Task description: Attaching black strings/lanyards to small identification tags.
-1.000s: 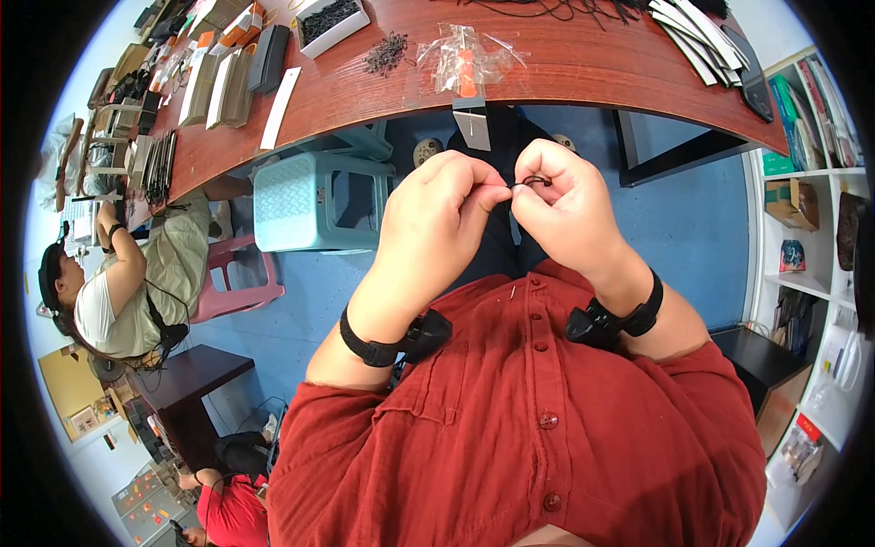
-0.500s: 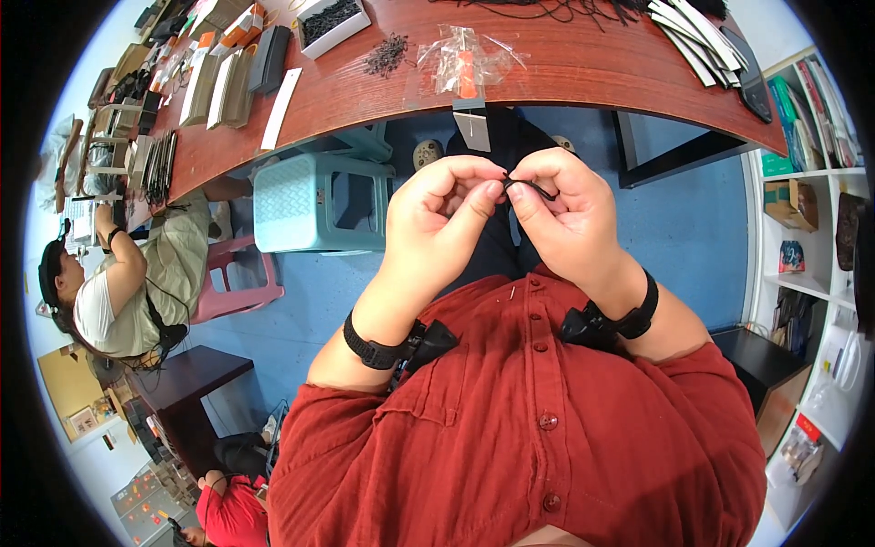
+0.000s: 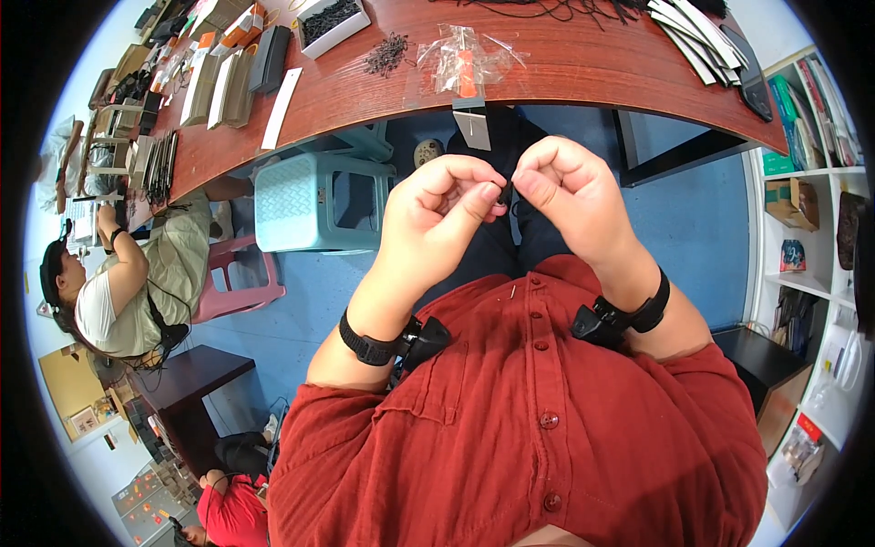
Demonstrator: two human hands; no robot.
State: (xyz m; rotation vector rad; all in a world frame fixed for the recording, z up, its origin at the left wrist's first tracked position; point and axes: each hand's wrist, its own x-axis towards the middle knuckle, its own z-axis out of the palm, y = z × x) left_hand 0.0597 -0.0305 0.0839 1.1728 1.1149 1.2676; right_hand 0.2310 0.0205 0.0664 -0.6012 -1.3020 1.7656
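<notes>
Both of my hands are raised over my lap, just in front of the table edge, with their fingertips almost meeting. Between them is a short piece of thin black cord (image 3: 507, 193), mostly hidden by the fingers. My left hand (image 3: 433, 214) pinches it between thumb and forefinger, the other fingers curled. My right hand (image 3: 574, 196) is also closed in a pinch, thumb against forefinger, at the cord's upper end. Beyond the hands, a flat grey metal plate (image 3: 472, 130) juts from the table edge below crumpled clear film with an orange strip (image 3: 467, 73).
On the reddish-brown table (image 3: 565, 73) lie a white box of small black parts (image 3: 333, 25), a loose black pile (image 3: 387, 56), white strips (image 3: 697, 41) and a dark phone (image 3: 753, 87). A light-blue stool (image 3: 290, 202) stands left, near a seated person (image 3: 114, 292). Shelves (image 3: 820, 228) stand right.
My right hand has shifted slightly up and its wrist outward. The cord, which curved out over the right fingers, now shows only as a short dark piece between the fingertips.
</notes>
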